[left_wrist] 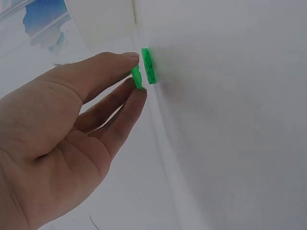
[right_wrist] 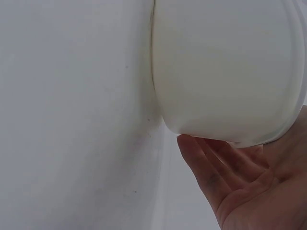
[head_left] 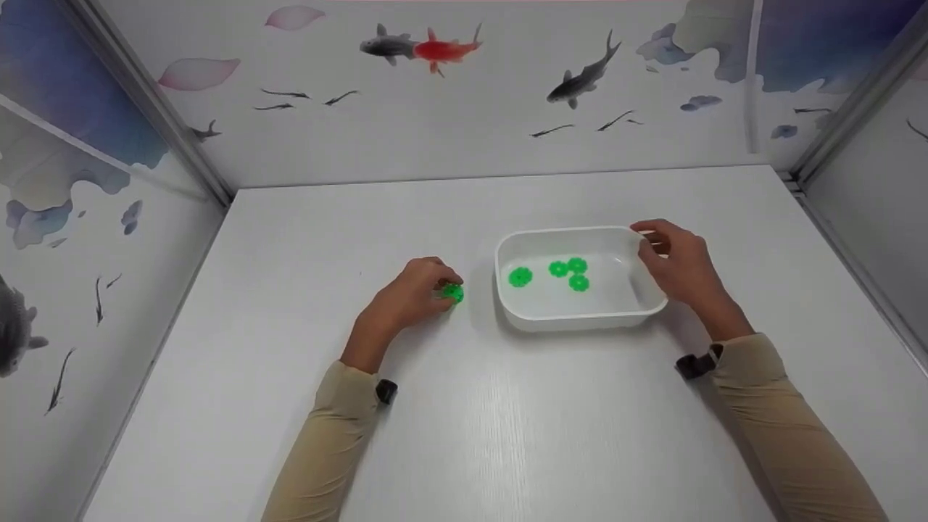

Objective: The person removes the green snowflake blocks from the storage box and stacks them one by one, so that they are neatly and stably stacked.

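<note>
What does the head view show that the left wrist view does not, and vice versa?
Only the head view shows the right hand, and four green pieces inside the white container. Only the left wrist view clearly shows a narrow gap between the pinched green piece and a second green piece. Both show the left hand, the table and the container.

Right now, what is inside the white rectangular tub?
Four green flower-shaped discs show on the floor of the white rectangular tub. The right hand covers part of its right rim, hiding what is beneath.
</note>
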Demonstrator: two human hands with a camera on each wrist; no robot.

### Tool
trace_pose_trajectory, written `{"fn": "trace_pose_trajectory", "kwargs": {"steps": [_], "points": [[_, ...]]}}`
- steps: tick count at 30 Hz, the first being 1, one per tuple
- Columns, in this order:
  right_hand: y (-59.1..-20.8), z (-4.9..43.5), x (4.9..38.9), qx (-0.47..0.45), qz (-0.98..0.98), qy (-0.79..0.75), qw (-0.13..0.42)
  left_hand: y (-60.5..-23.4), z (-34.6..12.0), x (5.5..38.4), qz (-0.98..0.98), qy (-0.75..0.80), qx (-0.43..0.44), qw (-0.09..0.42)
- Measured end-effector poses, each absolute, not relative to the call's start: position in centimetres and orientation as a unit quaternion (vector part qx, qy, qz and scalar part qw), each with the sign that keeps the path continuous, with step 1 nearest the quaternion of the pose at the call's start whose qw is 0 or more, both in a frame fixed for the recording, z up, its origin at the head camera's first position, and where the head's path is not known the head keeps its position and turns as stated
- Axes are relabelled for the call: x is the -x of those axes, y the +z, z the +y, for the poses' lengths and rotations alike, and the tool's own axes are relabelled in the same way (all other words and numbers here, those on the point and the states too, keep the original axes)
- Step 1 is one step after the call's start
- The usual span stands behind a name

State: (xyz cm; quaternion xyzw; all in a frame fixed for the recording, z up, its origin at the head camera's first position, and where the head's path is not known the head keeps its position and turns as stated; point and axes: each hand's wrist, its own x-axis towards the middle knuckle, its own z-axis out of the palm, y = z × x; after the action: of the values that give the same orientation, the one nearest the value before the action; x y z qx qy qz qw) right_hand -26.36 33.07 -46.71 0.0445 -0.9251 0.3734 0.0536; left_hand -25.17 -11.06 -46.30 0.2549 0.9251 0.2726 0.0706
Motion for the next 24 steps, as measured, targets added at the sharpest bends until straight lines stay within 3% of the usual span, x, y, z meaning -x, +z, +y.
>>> {"fn": "trace_pose_trajectory", "kwargs": {"steps": [24], "points": [[-46.75,32.9,26.47,-0.038,-0.926,0.37,0.058,-46.44,-10.57,25.27,0.93,0.26,-0.246,0.086]]}}
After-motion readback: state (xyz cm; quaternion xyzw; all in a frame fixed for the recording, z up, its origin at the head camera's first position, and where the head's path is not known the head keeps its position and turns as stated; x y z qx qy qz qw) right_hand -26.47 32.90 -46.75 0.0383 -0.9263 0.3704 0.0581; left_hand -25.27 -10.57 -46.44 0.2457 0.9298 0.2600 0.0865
